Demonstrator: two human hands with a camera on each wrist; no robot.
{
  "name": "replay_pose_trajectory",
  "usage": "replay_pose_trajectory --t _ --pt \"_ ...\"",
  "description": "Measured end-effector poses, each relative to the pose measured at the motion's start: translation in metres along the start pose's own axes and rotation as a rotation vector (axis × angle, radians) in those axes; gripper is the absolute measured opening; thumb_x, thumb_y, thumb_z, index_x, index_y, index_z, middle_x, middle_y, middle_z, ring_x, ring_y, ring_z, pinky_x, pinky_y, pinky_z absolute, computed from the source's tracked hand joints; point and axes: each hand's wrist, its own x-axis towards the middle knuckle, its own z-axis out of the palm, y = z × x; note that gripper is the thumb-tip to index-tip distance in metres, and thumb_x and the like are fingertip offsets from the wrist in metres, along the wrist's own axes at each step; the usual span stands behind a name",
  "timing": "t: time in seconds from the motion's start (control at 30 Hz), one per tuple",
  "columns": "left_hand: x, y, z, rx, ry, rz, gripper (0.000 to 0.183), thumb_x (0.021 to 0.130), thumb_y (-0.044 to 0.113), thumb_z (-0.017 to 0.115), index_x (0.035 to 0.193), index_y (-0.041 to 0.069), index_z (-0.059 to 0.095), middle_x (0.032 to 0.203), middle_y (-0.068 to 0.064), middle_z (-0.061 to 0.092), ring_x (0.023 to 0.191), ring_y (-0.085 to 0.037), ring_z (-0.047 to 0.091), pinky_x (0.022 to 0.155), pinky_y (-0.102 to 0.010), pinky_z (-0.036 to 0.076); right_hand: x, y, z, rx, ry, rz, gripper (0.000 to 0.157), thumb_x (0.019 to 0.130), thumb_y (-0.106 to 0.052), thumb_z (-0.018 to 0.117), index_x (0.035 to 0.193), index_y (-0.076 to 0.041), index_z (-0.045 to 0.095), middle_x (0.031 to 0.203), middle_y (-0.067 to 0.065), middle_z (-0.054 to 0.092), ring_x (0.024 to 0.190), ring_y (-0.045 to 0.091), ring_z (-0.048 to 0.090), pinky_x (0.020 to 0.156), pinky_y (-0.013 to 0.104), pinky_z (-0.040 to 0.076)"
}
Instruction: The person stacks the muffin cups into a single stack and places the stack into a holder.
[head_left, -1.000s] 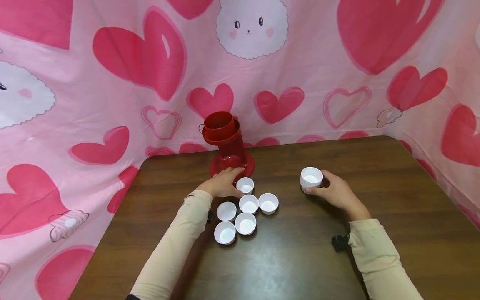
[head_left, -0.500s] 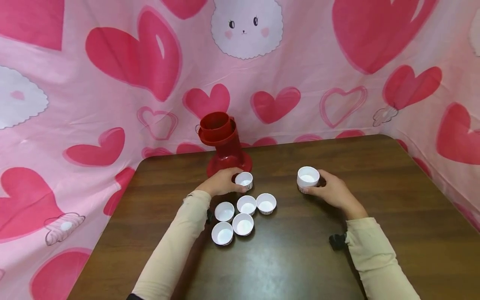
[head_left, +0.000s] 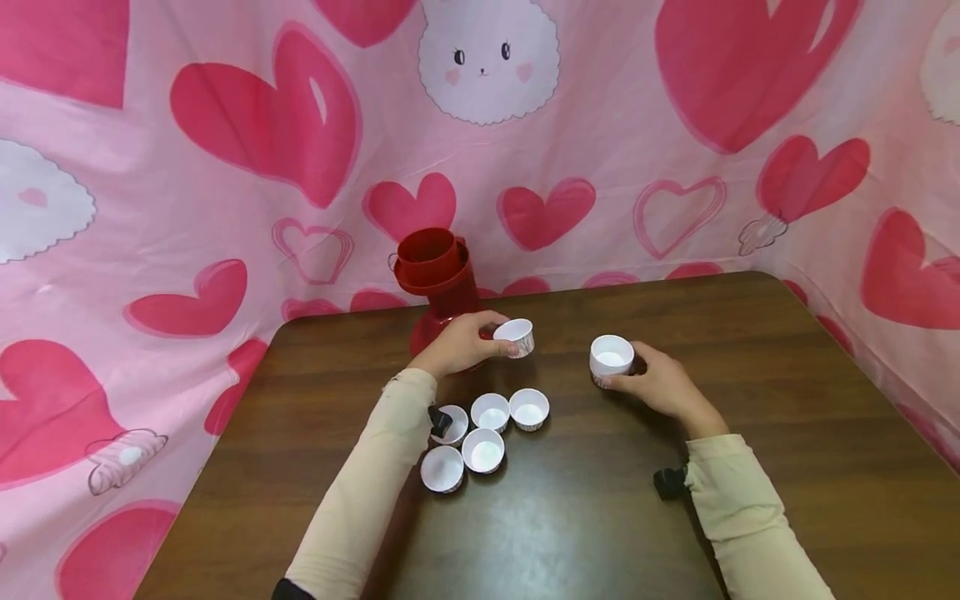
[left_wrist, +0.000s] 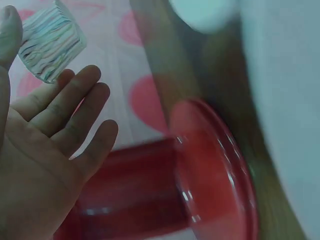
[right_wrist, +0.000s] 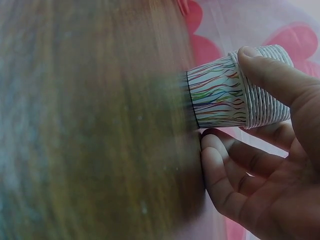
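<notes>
In the head view my left hand pinches one small white paper baking cup, lifted and slightly tilted in front of the red stand. The left wrist view shows the wavy coloured lines on that baking cup between thumb and fingers. To the right, my right hand holds a stack of nested baking cups upright at the table. Their rims are packed closely together on the stack in the right wrist view. Several single cups, one of them this baking cup, stand open side up below my left hand.
A red plastic stand with a cylindrical top and round base is at the back of the brown wooden table, partly behind my left hand. A pink cloth with hearts hangs behind and beside the table.
My left hand has taken hold of the rearmost baking cup, raised it off the group and moved it right toward the stack. The right hand keeps holding the stack in place.
</notes>
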Motion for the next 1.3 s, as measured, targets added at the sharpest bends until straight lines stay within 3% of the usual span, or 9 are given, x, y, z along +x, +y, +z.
replay_pose_trajectory --t 0.23,0.53,0.73,0.97,1.1,1.3 --pt "0.015 0.030 0.016 -0.102 -0.003 0.025 0.050 0.084 0.036 0.083 0.128 0.018 0.066 0.109 0.006 0.068 0.100 -0.016 0.061 0.088 -0.032 0.051 -0.001 -0.001 -0.001 0.011 0.007 -0.005 0.070 0.083 -0.037 0.084 0.132 0.004 0.056 0.121 0.025 0.064 0.111 0.043 0.058 0.096 0.062 0.042" --pt "0.034 0.055 0.041 -0.083 -0.043 0.058 0.065 0.086 0.032 0.082 0.143 0.014 0.056 0.128 0.001 0.062 0.110 -0.015 0.056 0.098 -0.031 0.046 0.000 0.003 0.000 0.009 0.016 -0.015 0.067 0.082 -0.036 0.084 0.129 0.004 0.057 0.118 0.023 0.065 0.107 0.040 0.059 0.093 0.059 0.045" --pt "0.048 0.065 0.059 -0.018 -0.103 0.072 0.067 0.087 0.034 0.080 0.145 0.012 0.054 0.129 -0.001 0.062 0.110 -0.015 0.056 0.098 -0.031 0.046 -0.001 0.002 -0.001 0.020 0.009 -0.022 0.068 0.083 -0.035 0.084 0.131 0.005 0.056 0.121 0.024 0.064 0.109 0.041 0.059 0.094 0.060 0.044" --pt "0.058 0.074 0.078 -0.106 -0.153 0.107 0.057 0.087 0.025 0.082 0.137 0.010 0.061 0.118 0.001 0.066 0.104 -0.012 0.059 0.090 -0.023 0.047 -0.001 0.001 0.001 0.025 0.010 -0.027 0.068 0.083 -0.036 0.084 0.132 0.003 0.057 0.121 0.024 0.065 0.109 0.041 0.060 0.093 0.060 0.045" --pt "0.063 0.080 0.087 -0.089 -0.151 0.131 0.055 0.087 0.026 0.082 0.136 0.012 0.062 0.118 0.003 0.065 0.104 -0.010 0.057 0.089 -0.023 0.046 -0.002 0.001 0.001 0.033 0.005 -0.019 0.071 0.084 -0.037 0.083 0.135 0.004 0.055 0.123 0.026 0.064 0.111 0.042 0.059 0.094 0.061 0.045" --pt "0.065 0.082 0.092 -0.015 -0.173 0.087 0.058 0.087 0.026 0.082 0.139 0.013 0.060 0.122 0.001 0.064 0.105 -0.010 0.056 0.089 -0.024 0.046 -0.001 0.003 -0.002 0.038 0.014 -0.033 0.069 0.083 -0.035 0.084 0.133 0.004 0.057 0.121 0.025 0.065 0.108 0.040 0.059 0.093 0.059 0.045"
